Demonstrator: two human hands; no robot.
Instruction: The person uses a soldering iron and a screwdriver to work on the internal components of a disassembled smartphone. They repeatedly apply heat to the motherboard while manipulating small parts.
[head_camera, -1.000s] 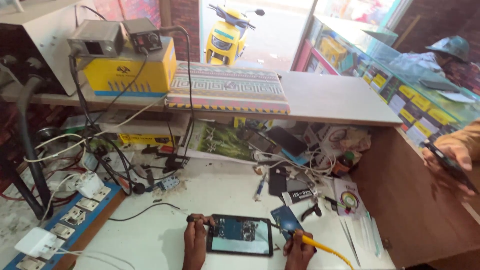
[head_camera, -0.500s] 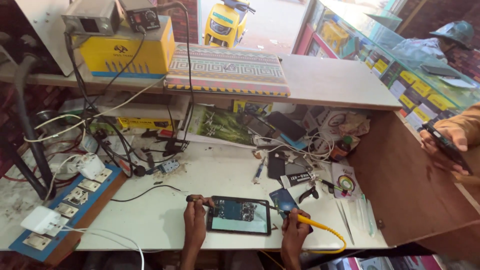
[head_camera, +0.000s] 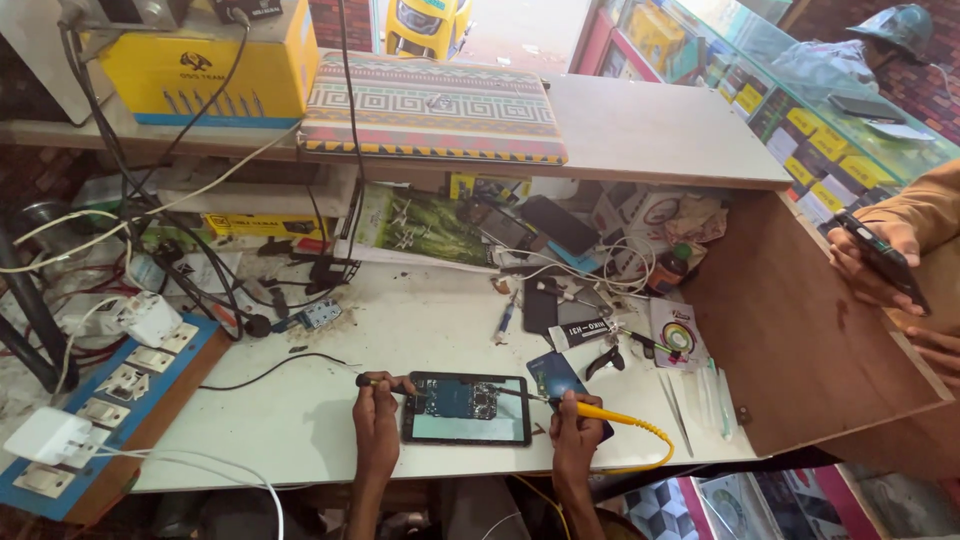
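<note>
An opened tablet-like device (head_camera: 466, 408) lies flat near the front edge of the white bench, its circuit board showing. My left hand (head_camera: 378, 425) rests at the device's left side and holds a thin black probe (head_camera: 372, 381) with a black lead. My right hand (head_camera: 575, 440) sits at the device's right side, holding a yellow-handled probe (head_camera: 605, 412). Its metal tip reaches over the device's upper right part, and a yellow cable (head_camera: 655, 440) curls off behind it. A small dark phone (head_camera: 553, 375) lies just above my right hand.
A blue socket board (head_camera: 110, 395) with a white adapter (head_camera: 48, 435) and tangled cables fills the left. Phones, tweezers (head_camera: 672, 410) and small parts lie at the right. A yellow box (head_camera: 200, 60) sits on the shelf. Another person's hands hold a phone (head_camera: 880, 258) beyond the wooden side panel (head_camera: 800, 330).
The view has tilted down and drawn closer to the bench. Both hands have stayed at the device's sides with their probes.
</note>
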